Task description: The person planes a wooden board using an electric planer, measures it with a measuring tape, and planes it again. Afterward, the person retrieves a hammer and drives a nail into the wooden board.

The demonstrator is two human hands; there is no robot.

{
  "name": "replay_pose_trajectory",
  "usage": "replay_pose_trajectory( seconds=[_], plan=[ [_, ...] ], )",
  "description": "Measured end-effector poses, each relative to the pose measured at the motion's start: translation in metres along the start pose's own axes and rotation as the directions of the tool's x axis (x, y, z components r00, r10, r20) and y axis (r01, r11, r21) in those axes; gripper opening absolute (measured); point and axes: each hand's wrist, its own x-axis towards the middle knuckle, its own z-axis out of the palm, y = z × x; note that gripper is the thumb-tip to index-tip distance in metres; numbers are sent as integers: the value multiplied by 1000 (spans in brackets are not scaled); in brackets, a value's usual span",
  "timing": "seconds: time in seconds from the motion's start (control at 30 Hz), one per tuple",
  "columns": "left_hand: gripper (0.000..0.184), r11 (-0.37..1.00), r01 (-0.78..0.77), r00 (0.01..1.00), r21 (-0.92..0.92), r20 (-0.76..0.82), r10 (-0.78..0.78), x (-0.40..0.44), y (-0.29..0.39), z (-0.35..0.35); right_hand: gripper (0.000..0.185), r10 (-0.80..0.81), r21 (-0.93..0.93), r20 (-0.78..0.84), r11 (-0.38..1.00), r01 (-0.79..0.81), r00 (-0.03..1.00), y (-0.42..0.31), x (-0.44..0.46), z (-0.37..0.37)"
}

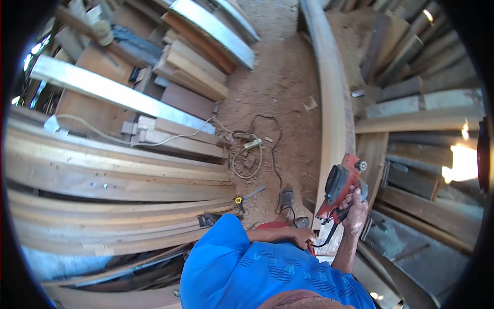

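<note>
One hand [355, 210] — outstretched, gripping red planer [346, 184]

1. Brown dirt floor [283, 98], scattered chips, and there's a white rectangular socket strip [252, 144] lying on it!
2. Also down there: pale thin cable [261, 160] looping, slim black cord [278, 154] snaking nearby.
3. Left side now: pale cable draped over stacked light-brown wooden planks [185, 147].
4. Long pale timber beam [333, 113], right; can't tell whether the red-and-black power planer [348, 183] touches it.

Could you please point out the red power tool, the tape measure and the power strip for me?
Power tool [345, 186]: head view, middle of its body.
Tape measure [238, 200]: head view, its yellow face.
Power strip [252, 144]: head view, its pale casing.
</note>
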Motion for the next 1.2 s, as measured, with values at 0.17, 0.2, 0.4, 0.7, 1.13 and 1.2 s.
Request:
replay_pose_trajectory(
  seconds=[0.17,0.2,0.4,0.7,1.13,1.2],
  plan=[
    [21,901,373,893,-219,-180,-413,-79,-30,1,46,-61,-121,172,989,83,983,-7,45,29],
    [21,868,472,822,-154,-278,-497,-97,-42,-1,46,-70,-184,191,977,106,979,-8,51,31],
    [28,496,805,328,-326,-452,-830,-196,-120,-13,25,54,-458,270,886,79,961,13,72,7],
    [20,463,768,222,-442,-495,-840,-170,-95,7,38,174,-546,198,837,-39,965,55,56,-56],
    [31,339,806,142,-486,-397,-907,-157,-102,-23,51,-89,-667,254,705,241,963,42,265,55],
    [33,326,783,134,-529,-369,-920,-147,-93,-36,53,-5,-663,263,726,185,965,19,313,83]
  ],
)
